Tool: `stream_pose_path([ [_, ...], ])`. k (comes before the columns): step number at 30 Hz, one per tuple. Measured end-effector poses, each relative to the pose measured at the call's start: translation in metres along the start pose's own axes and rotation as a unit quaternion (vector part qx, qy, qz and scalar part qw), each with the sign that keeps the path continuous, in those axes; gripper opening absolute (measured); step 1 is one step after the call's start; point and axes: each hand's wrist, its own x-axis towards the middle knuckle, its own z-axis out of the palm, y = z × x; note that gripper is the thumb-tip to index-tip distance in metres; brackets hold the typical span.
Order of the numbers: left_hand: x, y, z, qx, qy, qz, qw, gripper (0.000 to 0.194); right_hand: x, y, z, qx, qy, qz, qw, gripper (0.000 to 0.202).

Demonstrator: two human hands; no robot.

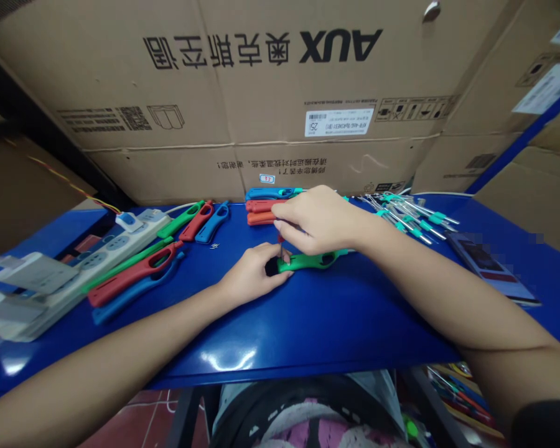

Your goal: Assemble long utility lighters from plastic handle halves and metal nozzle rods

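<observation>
My left hand rests low over the table, its thumb and fingers closed on the end of a green long-nosed lighter lying flat. Above it, my right hand pinches a thin tool that looks like a small screwdriver. Its dark shaft points down at the lighter's end beside my left fingertips; most of its grip is hidden. Just behind my right hand lie orange-red lighter bodies and a blue one. A few tiny metal pieces lie left of my left hand.
Red, green and blue handle shells lie at left beside a white power strip with plugs. Metal lighter rods with teal parts are piled at back right, near a flat printed packet. A cardboard wall closes off the back.
</observation>
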Motion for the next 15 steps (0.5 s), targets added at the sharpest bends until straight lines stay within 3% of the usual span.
stream_pose_path([
  [6,-0.0005,0.0001,-0.0004,0.001,-0.003,-0.001,1.000,0.011,0.0010,0.0054,-0.0021,0.025,-0.008,0.011,1.000,0.048],
  [9,-0.0007,0.0005,-0.0005,-0.001,-0.002,-0.004,1.000,0.012,0.0026,0.0073,0.0010,0.048,0.010,0.012,0.999,0.039],
  [15,-0.0006,0.0002,-0.0006,-0.003,-0.005,-0.003,1.000,0.012,0.0040,0.0108,0.0055,0.187,0.004,-0.048,0.981,0.021],
])
